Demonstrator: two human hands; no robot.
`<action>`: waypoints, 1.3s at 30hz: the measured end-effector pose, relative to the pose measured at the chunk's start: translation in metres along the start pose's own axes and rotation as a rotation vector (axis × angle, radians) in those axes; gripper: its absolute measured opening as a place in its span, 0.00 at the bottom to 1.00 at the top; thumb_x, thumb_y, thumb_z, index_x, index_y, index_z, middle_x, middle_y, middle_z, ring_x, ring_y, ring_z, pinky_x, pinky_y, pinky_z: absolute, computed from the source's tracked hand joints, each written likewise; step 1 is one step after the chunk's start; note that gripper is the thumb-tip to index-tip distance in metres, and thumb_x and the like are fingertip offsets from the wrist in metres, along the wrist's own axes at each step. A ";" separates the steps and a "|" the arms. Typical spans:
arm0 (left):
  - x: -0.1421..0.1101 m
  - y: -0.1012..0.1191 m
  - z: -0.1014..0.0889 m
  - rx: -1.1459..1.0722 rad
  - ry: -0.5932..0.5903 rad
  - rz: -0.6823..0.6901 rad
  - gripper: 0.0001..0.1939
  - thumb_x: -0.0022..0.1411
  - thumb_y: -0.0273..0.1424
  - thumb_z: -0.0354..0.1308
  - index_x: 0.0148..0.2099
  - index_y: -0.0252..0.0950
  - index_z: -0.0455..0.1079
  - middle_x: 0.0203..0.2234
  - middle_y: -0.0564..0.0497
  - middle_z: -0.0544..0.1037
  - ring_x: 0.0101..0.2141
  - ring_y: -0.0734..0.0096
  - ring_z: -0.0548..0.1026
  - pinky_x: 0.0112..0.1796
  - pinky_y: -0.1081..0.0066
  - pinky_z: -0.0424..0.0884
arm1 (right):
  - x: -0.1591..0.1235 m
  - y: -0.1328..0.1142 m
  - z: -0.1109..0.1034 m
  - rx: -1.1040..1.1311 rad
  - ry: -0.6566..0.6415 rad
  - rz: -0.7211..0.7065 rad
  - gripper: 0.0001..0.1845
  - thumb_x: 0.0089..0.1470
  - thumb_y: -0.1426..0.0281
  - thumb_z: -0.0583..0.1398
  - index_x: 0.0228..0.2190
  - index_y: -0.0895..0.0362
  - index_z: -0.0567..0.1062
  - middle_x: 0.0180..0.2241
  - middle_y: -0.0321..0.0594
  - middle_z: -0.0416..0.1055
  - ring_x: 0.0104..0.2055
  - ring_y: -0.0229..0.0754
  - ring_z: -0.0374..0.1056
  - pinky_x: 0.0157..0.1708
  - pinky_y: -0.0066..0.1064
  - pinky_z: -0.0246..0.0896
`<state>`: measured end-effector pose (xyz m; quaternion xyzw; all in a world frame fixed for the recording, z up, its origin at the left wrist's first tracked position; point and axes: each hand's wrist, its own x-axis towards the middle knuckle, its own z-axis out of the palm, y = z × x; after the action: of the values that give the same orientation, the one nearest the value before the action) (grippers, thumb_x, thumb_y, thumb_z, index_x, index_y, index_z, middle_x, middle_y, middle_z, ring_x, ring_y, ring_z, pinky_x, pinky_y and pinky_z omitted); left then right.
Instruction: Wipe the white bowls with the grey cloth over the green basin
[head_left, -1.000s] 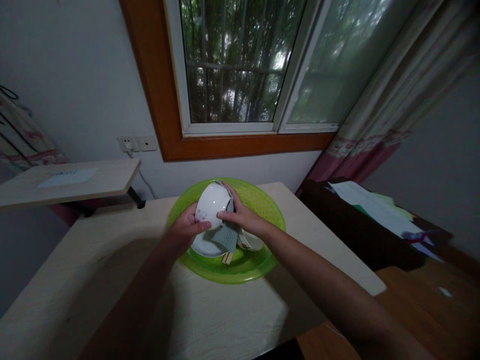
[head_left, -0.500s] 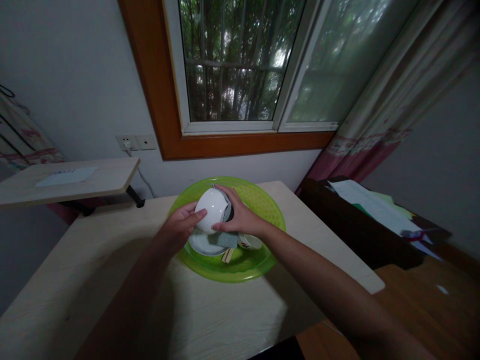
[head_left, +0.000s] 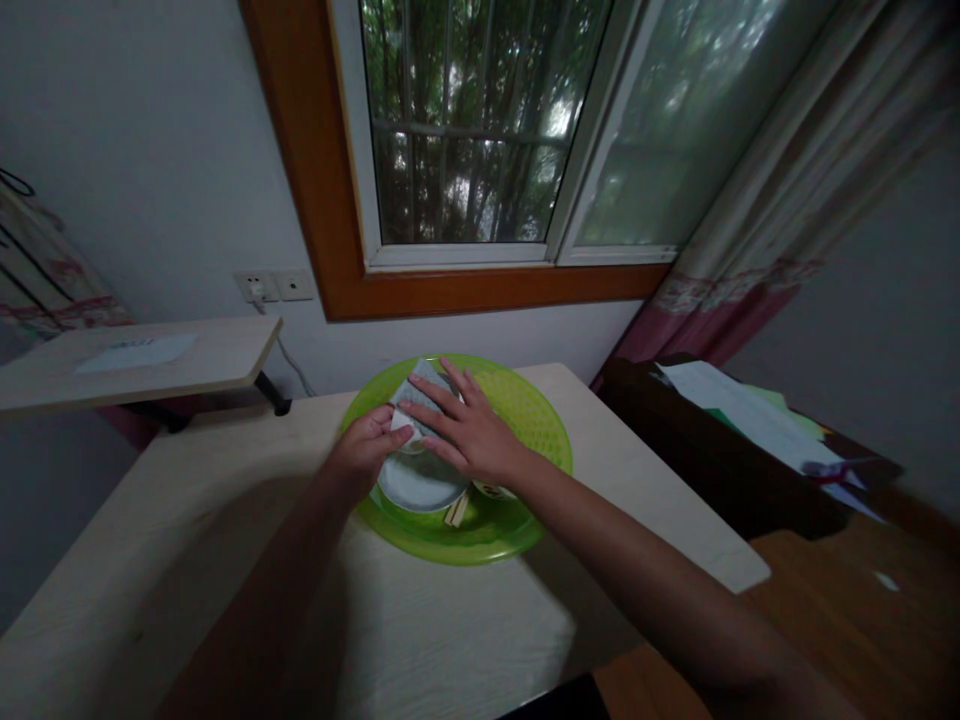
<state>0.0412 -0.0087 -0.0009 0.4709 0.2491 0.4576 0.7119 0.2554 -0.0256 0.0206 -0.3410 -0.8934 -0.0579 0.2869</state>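
My left hand grips a white bowl at its left side, thumb on the near side. A grey cloth lies across the bowl and covers most of it. My right hand rests on the cloth with its fingers stretched and spread. Below the bowl, a white plate lies in a green plastic basin. Pale wooden sticks lie beside the plate. A patterned white dish is partly hidden under my right wrist.
The basin stands on a pale wooden table below a window. A raised shelf with a paper sheet is at the left. To the right, a dark cabinet carries papers.
The bowl has turned so its white outside is mostly out of sight. The cloth has risen from near the plate onto the bowl, and my right hand's fingers have spread flat over it.
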 end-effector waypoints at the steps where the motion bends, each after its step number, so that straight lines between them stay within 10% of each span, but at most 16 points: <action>1: 0.000 -0.001 -0.001 0.007 0.000 -0.001 0.18 0.52 0.32 0.75 0.42 0.31 0.76 0.32 0.46 0.83 0.31 0.65 0.81 0.37 0.68 0.75 | 0.000 0.000 -0.001 -0.006 0.005 0.008 0.30 0.72 0.57 0.54 0.71 0.38 0.58 0.76 0.31 0.48 0.80 0.59 0.28 0.74 0.69 0.32; 11: -0.002 0.002 -0.006 0.103 0.011 -0.012 0.24 0.50 0.35 0.77 0.47 0.28 0.78 0.35 0.40 0.85 0.34 0.58 0.83 0.38 0.66 0.76 | -0.002 0.025 0.007 0.317 0.236 0.267 0.28 0.76 0.55 0.44 0.69 0.46 0.65 0.68 0.37 0.67 0.76 0.48 0.51 0.76 0.57 0.42; 22: 0.001 0.003 -0.004 -0.068 0.044 0.019 0.27 0.51 0.29 0.75 0.54 0.29 0.77 0.42 0.36 0.85 0.47 0.48 0.82 0.49 0.58 0.78 | 0.001 0.005 -0.004 0.284 0.076 -0.052 0.28 0.73 0.61 0.50 0.71 0.43 0.60 0.74 0.33 0.54 0.78 0.47 0.44 0.75 0.56 0.44; 31: 0.001 0.010 -0.003 -0.168 0.086 0.045 0.33 0.57 0.28 0.70 0.65 0.30 0.71 0.57 0.32 0.79 0.60 0.43 0.75 0.61 0.49 0.71 | -0.006 0.022 0.011 0.440 0.236 0.261 0.29 0.74 0.54 0.48 0.70 0.47 0.65 0.70 0.41 0.63 0.73 0.47 0.57 0.74 0.51 0.49; 39: 0.000 0.008 0.004 -0.191 0.100 0.024 0.23 0.56 0.25 0.70 0.55 0.31 0.77 0.50 0.38 0.83 0.58 0.43 0.76 0.58 0.53 0.73 | -0.001 0.005 -0.004 0.275 0.138 -0.029 0.30 0.73 0.62 0.50 0.72 0.46 0.59 0.73 0.39 0.58 0.77 0.48 0.48 0.74 0.56 0.47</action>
<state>0.0409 -0.0092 0.0082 0.3807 0.2338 0.5105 0.7347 0.2612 -0.0241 0.0228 -0.2808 -0.8759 0.0378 0.3906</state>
